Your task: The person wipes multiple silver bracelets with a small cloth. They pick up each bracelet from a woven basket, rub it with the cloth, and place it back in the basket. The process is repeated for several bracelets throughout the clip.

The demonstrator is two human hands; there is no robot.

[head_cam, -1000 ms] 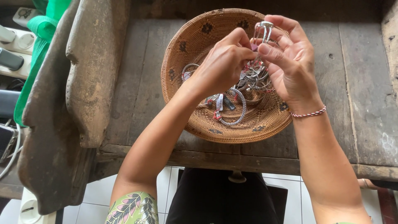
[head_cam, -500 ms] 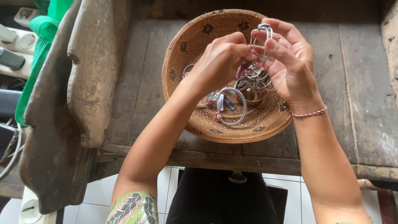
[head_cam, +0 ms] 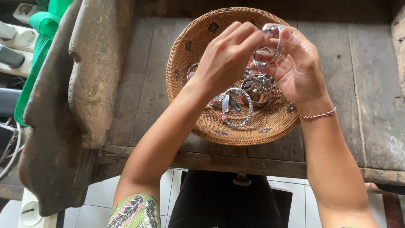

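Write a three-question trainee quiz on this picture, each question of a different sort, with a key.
1. True or false: the woven basket sits on a wooden table.
2. Multiple choice: what do the left hand and right hand hold between them? A. a silver bracelet B. a spoon C. a green cloth
3. Fill in: the right wrist wears a red-and-white ___.

Key
1. True.
2. A; both hands pinch it above the basket, over the other bangles.
3. Cord bracelet.
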